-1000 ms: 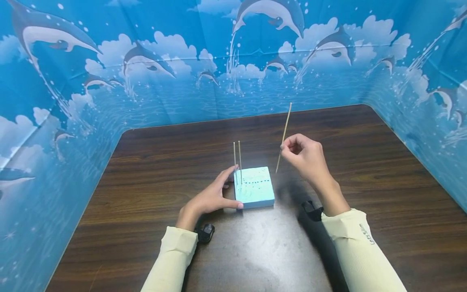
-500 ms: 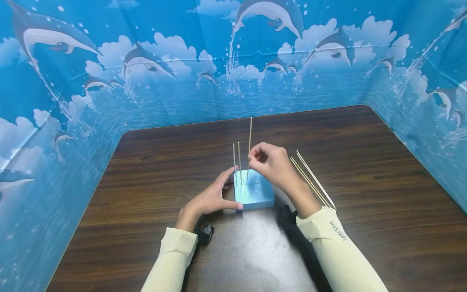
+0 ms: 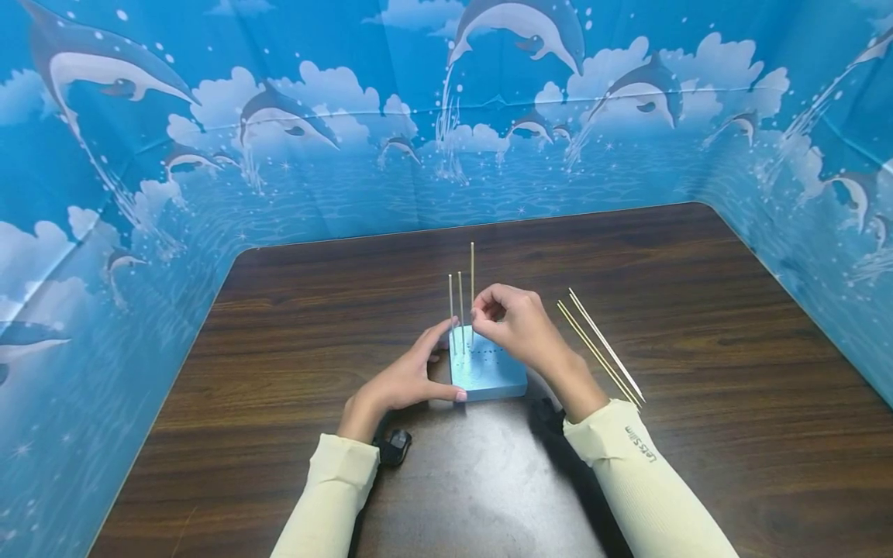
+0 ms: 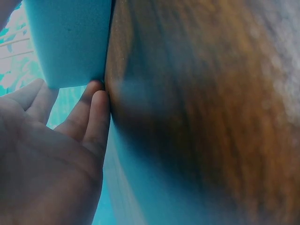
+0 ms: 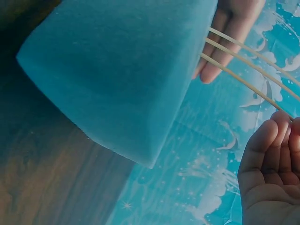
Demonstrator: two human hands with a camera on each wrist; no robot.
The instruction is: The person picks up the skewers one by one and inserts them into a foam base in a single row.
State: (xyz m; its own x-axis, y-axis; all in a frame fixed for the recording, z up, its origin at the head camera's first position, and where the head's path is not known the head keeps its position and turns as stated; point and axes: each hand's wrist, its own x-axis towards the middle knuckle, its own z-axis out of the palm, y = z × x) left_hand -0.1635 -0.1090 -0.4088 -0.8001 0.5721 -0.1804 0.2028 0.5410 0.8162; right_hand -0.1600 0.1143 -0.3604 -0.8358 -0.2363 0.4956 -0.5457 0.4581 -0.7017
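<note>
A light-blue foam block (image 3: 498, 381) with rows of small holes lies on the table. My left hand (image 3: 399, 381) holds its left side, thumb at the front edge and index finger at the back corner. In the left wrist view, fingertips touch the end of the foam block (image 4: 70, 47). Two thin wooden skewers stand upright near the block's left edge, the left one (image 3: 450, 298) beside the other (image 3: 460, 298). My right hand (image 3: 526, 325) pinches a third wooden skewer (image 3: 472, 267), upright, its lower end at the block. In the right wrist view, all three skewers project from the block's top.
Several loose wooden skewers (image 3: 607, 345) lie slanted on the dark wood-grain table (image 3: 718, 325), right of the block and close to the right forearm. A blue dolphin-print curtain (image 3: 335, 186) borders the table's back and sides.
My right hand has carried its skewer leftward from right of the block to the block's top. Since half a second ago that skewer has gone lower and become more upright. My left hand stays put.
</note>
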